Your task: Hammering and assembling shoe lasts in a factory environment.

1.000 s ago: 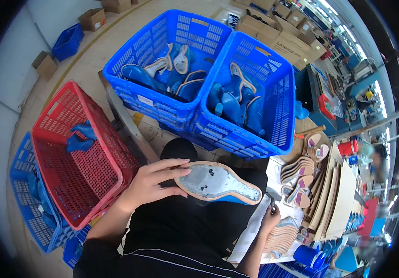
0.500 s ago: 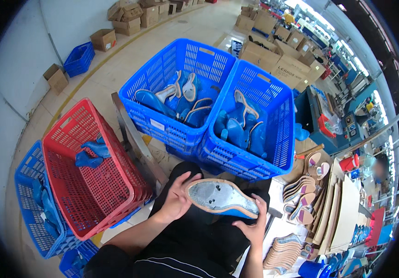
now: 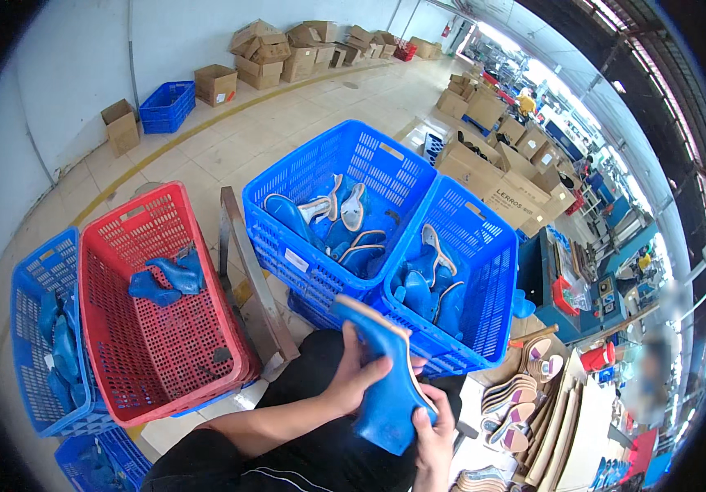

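Above my lap I hold a blue shoe last (image 3: pixel 391 392) with an insole on its bottom. Its blue side faces up, and the thin insole edge runs along the far right side. My left hand (image 3: pixel 355 379) is closed round the forepart from the left. My right hand (image 3: pixel 435 426) grips it at the right near the heel end, with some fingers hidden behind it. Just beyond my hands, a blue crate (image 3: pixel 296 238) and a second blue crate (image 3: pixel 492 328) stand side by side, each with several blue lasts inside.
To the left, a red crate (image 3: pixel 136 402) holds a few blue lasts (image 3: pixel 177 275). Next to it is another blue crate (image 3: pixel 29 344) of lasts. Stacked insoles (image 3: pixel 510 394) and cardboard sheets (image 3: pixel 562 418) lie at my right. A metal bar (image 3: pixel 250 271) stands between the crates.
The last has been turned over from showing its insole bottom to showing its blue side, toe now pointing up and away. Both hands have shifted their hold. The view has tilted up.
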The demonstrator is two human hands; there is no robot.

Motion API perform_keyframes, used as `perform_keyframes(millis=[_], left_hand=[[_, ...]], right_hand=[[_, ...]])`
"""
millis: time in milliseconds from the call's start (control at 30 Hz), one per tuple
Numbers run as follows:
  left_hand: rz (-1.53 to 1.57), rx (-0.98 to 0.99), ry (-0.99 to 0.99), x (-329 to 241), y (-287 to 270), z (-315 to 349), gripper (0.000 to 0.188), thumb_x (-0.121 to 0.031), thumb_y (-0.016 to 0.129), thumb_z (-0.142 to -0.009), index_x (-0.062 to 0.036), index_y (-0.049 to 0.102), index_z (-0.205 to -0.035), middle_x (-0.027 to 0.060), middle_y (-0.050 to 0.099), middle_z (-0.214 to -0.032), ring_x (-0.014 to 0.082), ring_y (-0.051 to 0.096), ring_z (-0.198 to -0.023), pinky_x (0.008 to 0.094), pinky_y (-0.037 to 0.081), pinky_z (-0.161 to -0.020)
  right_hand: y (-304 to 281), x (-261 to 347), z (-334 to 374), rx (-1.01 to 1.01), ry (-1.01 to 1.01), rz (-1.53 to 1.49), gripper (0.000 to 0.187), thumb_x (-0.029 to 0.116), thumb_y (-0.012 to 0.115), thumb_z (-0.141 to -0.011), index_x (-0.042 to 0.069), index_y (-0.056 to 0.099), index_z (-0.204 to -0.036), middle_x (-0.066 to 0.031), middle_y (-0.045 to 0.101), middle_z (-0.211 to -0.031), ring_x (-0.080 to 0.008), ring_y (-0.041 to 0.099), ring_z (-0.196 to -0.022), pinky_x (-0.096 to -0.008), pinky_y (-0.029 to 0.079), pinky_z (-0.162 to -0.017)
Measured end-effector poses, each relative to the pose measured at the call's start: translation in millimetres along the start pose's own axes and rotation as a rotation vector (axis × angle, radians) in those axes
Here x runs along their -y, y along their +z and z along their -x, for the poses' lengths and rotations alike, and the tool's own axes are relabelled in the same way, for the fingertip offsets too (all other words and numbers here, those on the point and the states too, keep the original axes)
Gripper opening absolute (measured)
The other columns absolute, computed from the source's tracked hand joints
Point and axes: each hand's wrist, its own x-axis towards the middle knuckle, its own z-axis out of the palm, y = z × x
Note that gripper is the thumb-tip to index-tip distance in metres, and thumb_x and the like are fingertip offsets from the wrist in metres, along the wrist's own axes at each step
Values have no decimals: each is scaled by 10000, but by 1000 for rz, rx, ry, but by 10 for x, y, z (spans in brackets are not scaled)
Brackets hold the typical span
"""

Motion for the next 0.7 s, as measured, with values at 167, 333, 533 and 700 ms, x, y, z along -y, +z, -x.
perform_keyframes(millis=[167, 333, 533, 700], left_hand=[[-514, -211, 302, -585, 80, -242, 827, -160, 865, -942, -145, 241, -1484, 150, 583, -1362, 223, 673, -1166, 384, 576, -983], [-455, -493, 241, -1095, 63, -285, 902, -224, 927, -891, -124, 251, -1480, 135, 576, -1320, 206, 649, -1187, 366, 551, -1001], [-538, -268, 306, -1661, -320, -145, 1019, -241, 799, -1014, -156, 73, -1724, 221, 416, -1612, 321, 597, -1364, 464, 522, -1126], [-1001, -496, 242, -1779, -1514, 155, 480, -309, 776, -1030, -8, 670, -1389, 178, 771, -1182, 201, 757, -1057, 331, 587, -943]], right_hand=[[379, 4, -248, 304, -111, 397, 869, 98, 619, -969, 71, 180, -1718, -228, 465, -1608, -284, 529, -1415, -387, 390, -1202], [895, 178, -578, 507, -505, 728, 1407, 370, 1045, -665, 8, 174, -1709, -304, 343, -1644, -456, 455, -1475, -532, 372, -1232], [1399, 549, -1113, 651, -333, 191, 1306, 189, 1006, -684, 28, 233, -1725, -185, 525, -1570, -300, 579, -1349, -445, 414, -1186], [1868, 762, -2113, 510, -13, 174, 1129, 198, 969, -729, 69, 386, -1688, -115, 665, -1410, -217, 647, -1238, -333, 458, -1119]])
